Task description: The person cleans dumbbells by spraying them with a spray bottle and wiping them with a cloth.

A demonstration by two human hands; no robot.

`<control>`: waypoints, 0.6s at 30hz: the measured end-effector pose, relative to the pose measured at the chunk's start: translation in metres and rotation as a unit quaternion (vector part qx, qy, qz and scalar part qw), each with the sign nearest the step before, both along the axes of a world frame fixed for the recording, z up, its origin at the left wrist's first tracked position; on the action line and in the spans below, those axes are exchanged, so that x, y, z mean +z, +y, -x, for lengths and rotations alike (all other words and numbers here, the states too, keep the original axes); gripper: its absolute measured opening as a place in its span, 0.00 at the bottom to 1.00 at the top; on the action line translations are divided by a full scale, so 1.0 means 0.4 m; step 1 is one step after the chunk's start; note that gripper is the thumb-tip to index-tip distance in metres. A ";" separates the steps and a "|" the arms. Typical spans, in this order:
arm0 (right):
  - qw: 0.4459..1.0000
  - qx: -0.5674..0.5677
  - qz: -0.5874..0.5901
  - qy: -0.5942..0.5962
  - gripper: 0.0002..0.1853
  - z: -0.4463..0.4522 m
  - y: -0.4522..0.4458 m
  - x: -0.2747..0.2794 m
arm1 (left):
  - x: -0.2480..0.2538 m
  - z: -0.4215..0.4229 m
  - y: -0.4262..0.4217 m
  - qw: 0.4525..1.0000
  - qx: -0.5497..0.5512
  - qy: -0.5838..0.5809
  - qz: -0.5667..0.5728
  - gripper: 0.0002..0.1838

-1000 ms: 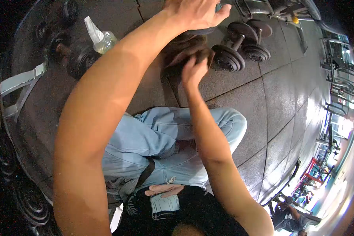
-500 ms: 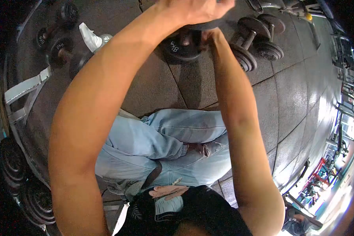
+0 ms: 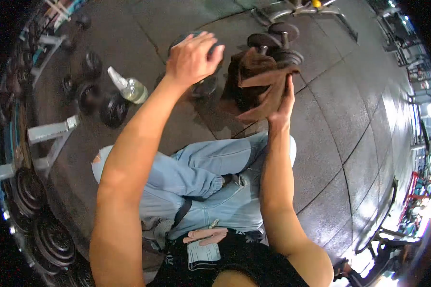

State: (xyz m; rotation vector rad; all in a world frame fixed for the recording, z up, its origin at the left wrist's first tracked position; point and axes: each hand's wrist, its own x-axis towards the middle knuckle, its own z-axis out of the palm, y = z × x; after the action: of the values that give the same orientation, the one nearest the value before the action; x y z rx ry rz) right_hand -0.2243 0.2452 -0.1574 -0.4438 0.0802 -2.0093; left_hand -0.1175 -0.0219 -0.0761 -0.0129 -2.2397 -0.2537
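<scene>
Brown cloth (image 3: 268,91) hangs loosely folded in the right hand (image 3: 282,105), whose fingers are closed on its edge, just in front of a pair of dumbbells (image 3: 290,58). The left hand (image 3: 191,60) arches over another dumbbell (image 3: 207,89), fingers slightly spread; whether they grip it, I cannot tell. A spray bottle (image 3: 136,91) sits near the left forearm.
</scene>
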 end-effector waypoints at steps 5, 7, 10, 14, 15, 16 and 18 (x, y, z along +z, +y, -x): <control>0.929 -0.365 -0.044 -0.031 0.34 -0.011 0.016 -0.047 | 0.058 -0.013 0.023 0.989 0.016 -0.134 -0.058 0.22; 0.970 -0.238 0.038 -0.031 0.37 -0.039 0.005 0.028 | 0.106 -0.031 0.078 0.979 -0.012 -0.172 -0.109 0.28; 0.956 -0.218 -0.148 0.132 0.41 -0.068 -0.027 0.064 | 0.239 -0.070 0.198 0.947 -0.209 -0.199 -0.143 0.46; 0.979 -0.153 -0.091 -0.103 0.36 -0.104 -0.054 0.129 | 0.271 -0.080 0.255 0.931 -0.196 -0.304 0.051 0.56; 0.985 -0.135 -0.055 -0.092 0.33 -0.105 -0.057 0.114 | 0.261 -0.077 0.259 0.924 -0.203 -0.304 0.112 0.52; 0.990 -0.116 -0.019 -0.081 0.31 -0.107 -0.061 0.093 | 0.256 -0.076 0.261 0.913 -0.209 -0.304 0.173 0.48; 0.983 -0.153 -0.090 -0.041 0.28 -0.102 -0.075 0.046 | 0.253 -0.073 0.246 0.926 -0.224 -0.261 0.158 0.36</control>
State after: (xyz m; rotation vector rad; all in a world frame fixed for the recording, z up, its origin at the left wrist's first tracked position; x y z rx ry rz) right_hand -0.1837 0.2152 -0.1389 -0.2441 0.2920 -2.2957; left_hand -0.0882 0.0767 0.0250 -0.7137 -2.7676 -0.1454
